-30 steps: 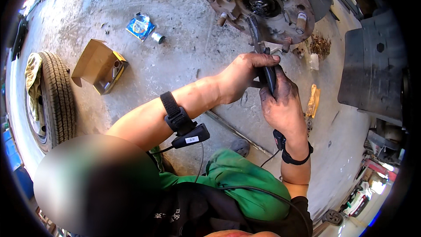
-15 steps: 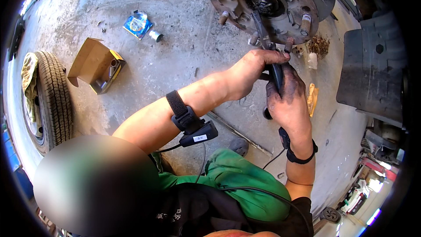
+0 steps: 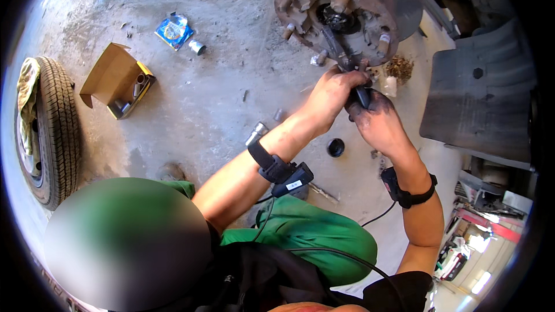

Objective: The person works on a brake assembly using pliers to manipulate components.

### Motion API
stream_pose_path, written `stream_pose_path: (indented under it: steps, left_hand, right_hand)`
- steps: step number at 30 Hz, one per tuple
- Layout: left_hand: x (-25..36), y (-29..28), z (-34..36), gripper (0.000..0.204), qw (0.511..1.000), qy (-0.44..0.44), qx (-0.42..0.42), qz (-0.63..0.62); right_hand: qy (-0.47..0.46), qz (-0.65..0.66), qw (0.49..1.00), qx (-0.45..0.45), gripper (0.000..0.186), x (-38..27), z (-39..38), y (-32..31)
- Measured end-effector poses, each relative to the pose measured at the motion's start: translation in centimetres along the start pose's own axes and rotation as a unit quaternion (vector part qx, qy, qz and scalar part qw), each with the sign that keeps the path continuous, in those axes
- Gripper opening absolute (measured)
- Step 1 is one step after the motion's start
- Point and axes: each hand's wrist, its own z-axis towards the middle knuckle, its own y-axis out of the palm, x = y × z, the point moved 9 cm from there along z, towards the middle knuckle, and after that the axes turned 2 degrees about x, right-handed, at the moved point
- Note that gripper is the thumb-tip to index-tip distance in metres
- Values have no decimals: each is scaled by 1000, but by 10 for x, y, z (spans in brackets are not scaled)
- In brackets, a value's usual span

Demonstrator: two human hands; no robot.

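Observation:
My left hand (image 3: pixel 330 97) and my right hand (image 3: pixel 380 120) are both wrapped around a pair of dark pliers (image 3: pixel 336 46) with black grips. The left hand sits higher on the handles, and the right hand closes on their lower ends. The plier tips reach into the greasy centre of a rusty wheel hub (image 3: pixel 365 26) with several studs around its face. What the tips touch in that dark bore is too small to make out. Both hands are smeared with black grease.
On the floor at left are a tyre (image 3: pixel 58 133) with a cloth and an open cardboard box (image 3: pixel 110 78) of metal sockets. A blue packet (image 3: pixel 173 32), a small can (image 3: pixel 197 47), a black cap (image 3: pixel 335 147) and a metal bar (image 3: pixel 324 192) also lie about. At right hangs a dark mudflap (image 3: pixel 477 101).
My view has shifted, and the hub now appears further left. Both hands stay on the pliers. More of the floor shows near my left wrist, with a metal socket and the black cap in sight.

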Motion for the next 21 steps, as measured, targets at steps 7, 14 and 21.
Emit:
stream_pose_path:
  steps: [7, 14, 21]
  left_hand:
    - [-15, 19, -3, 67, 941, -5, -174, -290]
    - [-11, 37, -11, 81, 925, 87, -239, -282]
    - [-16, 34, -17, 41, 942, 30, -87, -322]
  right_hand:
    - [94, 130, 987, -17, 5, -7, 4, -4]
    - [123, 44, 990, -55, 13, -2, 0, -7]
    - [190, 149, 963, -121, 7, -18, 4, -18]
